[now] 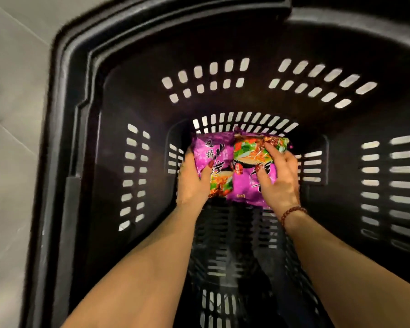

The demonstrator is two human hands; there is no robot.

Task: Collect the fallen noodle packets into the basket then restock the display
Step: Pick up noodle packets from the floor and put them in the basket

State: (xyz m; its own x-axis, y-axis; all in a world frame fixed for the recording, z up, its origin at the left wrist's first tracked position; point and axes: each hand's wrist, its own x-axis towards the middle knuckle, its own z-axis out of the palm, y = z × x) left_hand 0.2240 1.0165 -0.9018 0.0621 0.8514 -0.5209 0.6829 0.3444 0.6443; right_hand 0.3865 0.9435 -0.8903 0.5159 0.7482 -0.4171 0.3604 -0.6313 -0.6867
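Observation:
A deep black plastic basket (85,143) with slotted walls fills the view from above. Both my arms reach down inside it. My left hand (192,183) grips a purple noodle packet (213,155) by its left edge, thumb on its face. Beside it, touching, my right hand (279,178) holds a second purple noodle packet (249,162) with a bowl picture on it, fingers spread over its top. Both packets are low in the basket near its bottom; I cannot tell whether they rest on the floor of it.
Grey floor tiles (12,95) show to the left of the basket. The basket's thick rim (64,67) and a dark handle piece (355,10) at the top right surround the opening. A beaded bracelet (292,213) circles my right wrist.

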